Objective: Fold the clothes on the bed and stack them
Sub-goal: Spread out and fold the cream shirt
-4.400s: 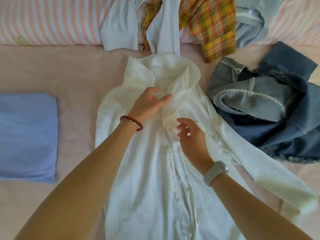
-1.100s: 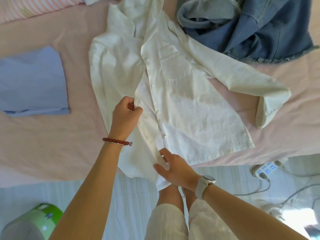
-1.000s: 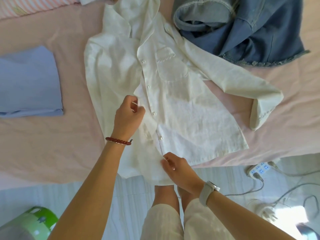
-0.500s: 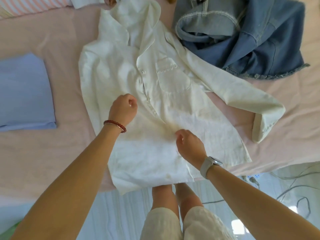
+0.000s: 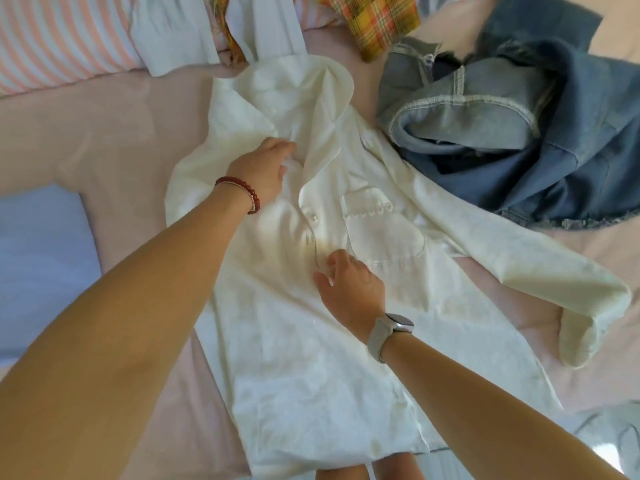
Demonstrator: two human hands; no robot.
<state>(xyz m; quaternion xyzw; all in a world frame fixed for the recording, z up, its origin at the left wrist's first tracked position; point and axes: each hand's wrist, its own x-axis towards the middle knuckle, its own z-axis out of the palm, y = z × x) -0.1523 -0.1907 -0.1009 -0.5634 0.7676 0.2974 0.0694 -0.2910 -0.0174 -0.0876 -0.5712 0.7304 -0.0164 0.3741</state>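
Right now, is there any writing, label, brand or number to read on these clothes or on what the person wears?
None can be read.
white shirt: no tag or print shows; its chest pocket has only scalloped stitching.
denim garments: plain seams, no label visible.
plaid cloth: pattern only.
watch on the right wrist: its face is seen edge-on and shows no readable digits.
bead bracelet on the left wrist: plain beads.

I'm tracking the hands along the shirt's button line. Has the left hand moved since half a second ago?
Yes. The left hand has gone up the white shirt from beside the chest pocket toward the collar.
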